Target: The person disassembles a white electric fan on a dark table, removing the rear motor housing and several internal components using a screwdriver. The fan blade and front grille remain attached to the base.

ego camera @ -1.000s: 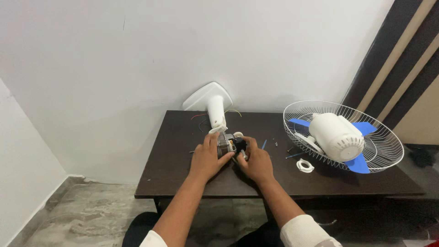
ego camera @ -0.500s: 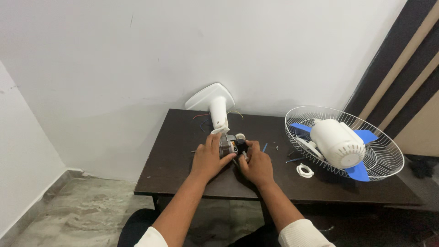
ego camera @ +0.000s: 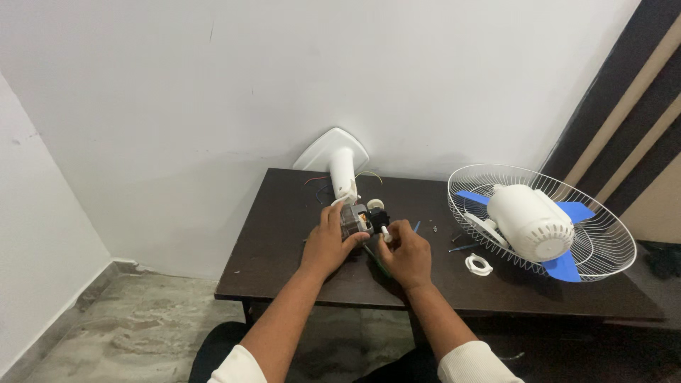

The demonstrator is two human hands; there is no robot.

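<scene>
A fan lies in pieces on the dark table [ego camera: 284, 269] — grille [ego camera: 603, 241], blue blades and rear housing [ego camera: 528, 221] set aside at right. The left hand [ego camera: 328, 245] wraps the bare motor [ego camera: 352, 220] at the table's middle; the right hand [ego camera: 406, 254] pinches a small white part (its kind unclear) beside it, with reassembly seemingly far off.

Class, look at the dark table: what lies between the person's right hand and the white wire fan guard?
In the head view, between the right hand and the fan guard lie a small white plastic ring and a thin blue-handled tool on the table.

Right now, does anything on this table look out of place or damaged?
Yes. The fan is in pieces: its white stand leans against the wall with loose wires, the motor sits bare between both hands, and the wire guard lies flat holding blue blades and a white cover.
</scene>
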